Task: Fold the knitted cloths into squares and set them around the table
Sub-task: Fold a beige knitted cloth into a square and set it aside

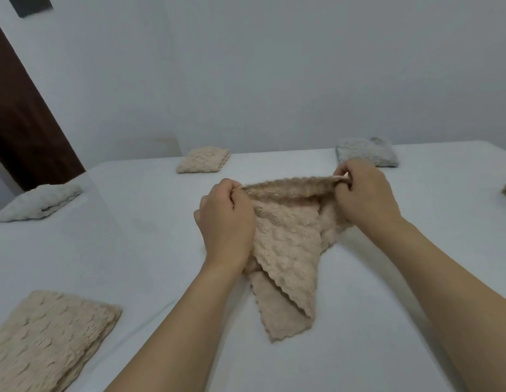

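Beige cloth (285, 250), corners inside hands (226, 219)

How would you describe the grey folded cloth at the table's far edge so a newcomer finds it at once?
Start at the white table and follow its far edge rightward. Just beyond the right hand lies the grey folded cloth. Its far-edge neighbour is beige.

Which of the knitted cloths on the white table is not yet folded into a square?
The beige knitted cloth at the table's centre, stretched by its upper edge between both hands. The other cloths lie as folded squares around it.
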